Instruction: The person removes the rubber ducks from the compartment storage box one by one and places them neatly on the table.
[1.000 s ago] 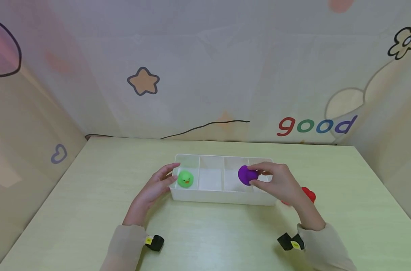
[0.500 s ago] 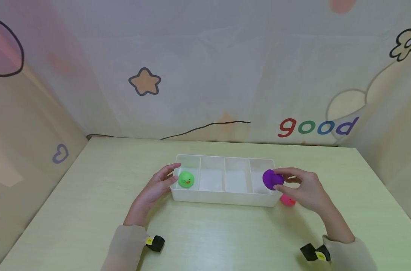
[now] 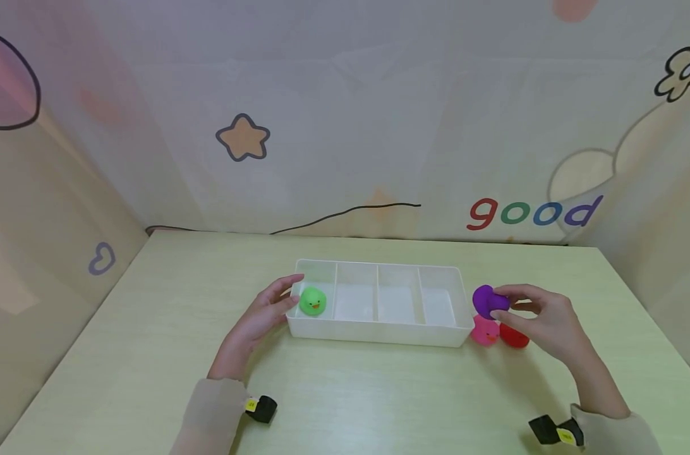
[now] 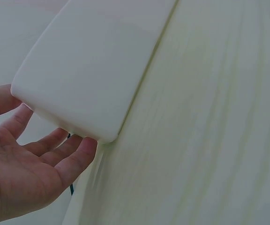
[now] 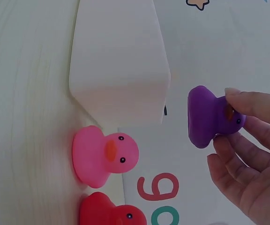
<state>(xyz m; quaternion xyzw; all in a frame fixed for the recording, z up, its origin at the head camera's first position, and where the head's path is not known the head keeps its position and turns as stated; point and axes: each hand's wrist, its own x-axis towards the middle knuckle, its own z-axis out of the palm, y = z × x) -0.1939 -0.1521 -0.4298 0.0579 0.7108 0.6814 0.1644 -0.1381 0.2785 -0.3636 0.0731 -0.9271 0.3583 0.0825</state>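
Note:
Between thumb and fingers, my right hand (image 3: 550,319) pinches a purple rubber duck (image 3: 484,302) by its head. The duck is held up beyond the right end of a white box (image 3: 373,332) with four compartments in a row; its base faces the box in the right wrist view. My left hand (image 3: 268,309) rests on the box's left end, relaxed fingertips against the outer wall and thumb at the rim, as the left wrist view shows (image 4: 29,173). A green rubber duck (image 3: 313,301) sits in the leftmost compartment.
A pink rubber duck (image 5: 104,154) stands on the table against the box's right end, with a red rubber duck (image 5: 109,211) beside it. A printed cloth (image 3: 345,126) hangs behind and at both sides of the pale wooden table (image 3: 368,392).
My right hand has moved the purple duck rightward, from over the box to outside its right end. The pink and red ducks have come into fuller view. My left hand stays put.

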